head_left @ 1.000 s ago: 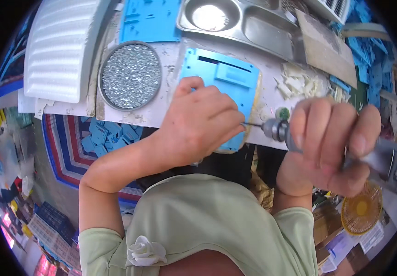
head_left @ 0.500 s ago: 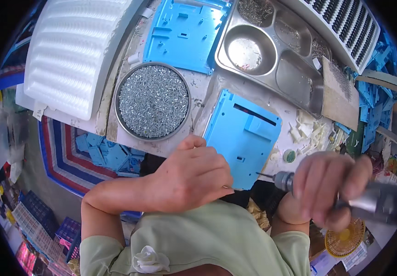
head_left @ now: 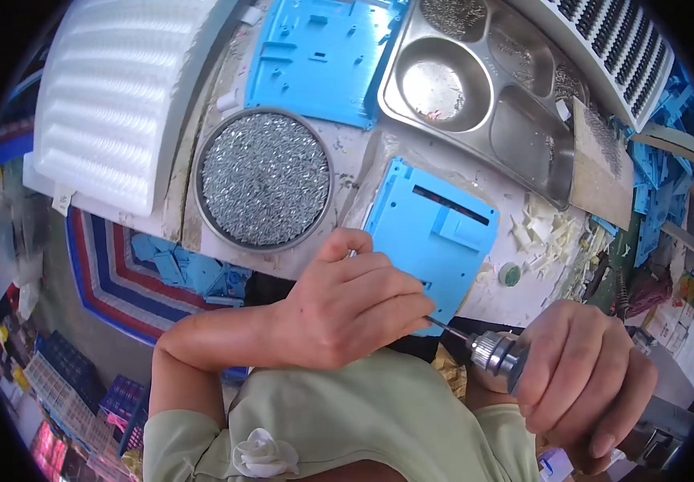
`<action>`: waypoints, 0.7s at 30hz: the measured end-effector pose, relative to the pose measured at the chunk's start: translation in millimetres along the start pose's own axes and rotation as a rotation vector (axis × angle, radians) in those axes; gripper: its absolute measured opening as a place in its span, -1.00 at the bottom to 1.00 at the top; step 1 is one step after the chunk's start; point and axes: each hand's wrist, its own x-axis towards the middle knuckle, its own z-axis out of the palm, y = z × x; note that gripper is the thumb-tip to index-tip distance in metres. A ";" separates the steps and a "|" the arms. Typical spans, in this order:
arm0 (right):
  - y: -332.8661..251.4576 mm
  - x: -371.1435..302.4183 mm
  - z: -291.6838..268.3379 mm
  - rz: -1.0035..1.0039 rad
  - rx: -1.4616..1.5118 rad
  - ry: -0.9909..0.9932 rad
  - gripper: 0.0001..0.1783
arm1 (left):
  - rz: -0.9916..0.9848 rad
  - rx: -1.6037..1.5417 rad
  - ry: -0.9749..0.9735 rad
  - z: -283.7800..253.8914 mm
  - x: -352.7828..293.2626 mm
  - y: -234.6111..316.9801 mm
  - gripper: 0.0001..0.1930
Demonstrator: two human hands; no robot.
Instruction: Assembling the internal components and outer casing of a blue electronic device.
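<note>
An electric screwdriver (head_left: 493, 352) with a thin bit is in my right hand (head_left: 584, 373), its fingers wrapped round the body at the lower right. The bit points left, and its tip meets the fingertips of my left hand (head_left: 355, 305). That hand is closed; a glint of metal shows by its knuckles, but what it holds is mostly hidden. Just beyond my left hand lies a blue plastic panel (head_left: 403, 217) with a long slot, its near part covered by the fingers. A round metal bowl (head_left: 196, 197) full of small silver screws stands to the left.
Another blue panel (head_left: 323, 60) lies at the back. A steel compartment tray (head_left: 475, 145) holds small metal parts. White plastic pieces (head_left: 544, 233) and a green round piece (head_left: 509, 275) lie on the right. White foam (head_left: 114, 112) stands at the left; blue parts (head_left: 194, 269) fill a striped bag (head_left: 106, 273).
The screwdriver has swung down and left, bringing its bit to my left fingertips. My left hand has shifted slightly right and stays closed.
</note>
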 end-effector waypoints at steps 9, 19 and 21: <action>-2.9 -22.6 27.7 -0.007 -0.137 0.124 -0.71 | -0.022 0.162 -0.240 -25.9 0.1 17.7 -0.69; -15.4 -60.9 47.6 0.000 -0.317 0.300 -0.76 | -0.187 0.720 0.109 -78.0 -25.3 -79.3 -0.88; -18.3 -70.1 48.5 0.010 -0.346 0.306 -0.72 | -0.156 0.788 0.091 -83.7 -24.3 -89.9 -0.91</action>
